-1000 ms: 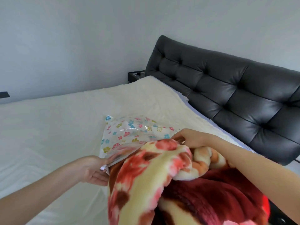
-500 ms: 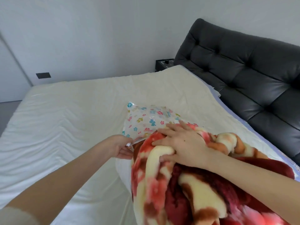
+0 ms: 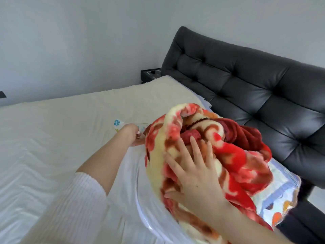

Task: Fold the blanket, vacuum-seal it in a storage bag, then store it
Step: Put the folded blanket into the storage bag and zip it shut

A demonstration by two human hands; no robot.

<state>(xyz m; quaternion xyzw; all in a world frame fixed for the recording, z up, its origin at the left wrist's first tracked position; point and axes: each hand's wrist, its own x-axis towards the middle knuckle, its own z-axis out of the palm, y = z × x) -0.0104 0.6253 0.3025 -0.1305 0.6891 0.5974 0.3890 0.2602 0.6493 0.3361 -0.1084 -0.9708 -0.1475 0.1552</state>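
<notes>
Reaching out over the cream-sheeted bed point(image 3: 52, 131), the left hand point(image 3: 131, 135) pinched the flower-printed clear plastic storage bag point(image 3: 117, 123) by its edge, its grip pressed together on the film. Just right of it lay the bulky red-and-cream floral fleece blanket point(image 3: 228, 155), its long axis running away from the person toward the bag. The right hand point(image 3: 195, 175) lay flat on that bundle, fingers spread. I judged the push must go forward and leftward into the held mouth.
</notes>
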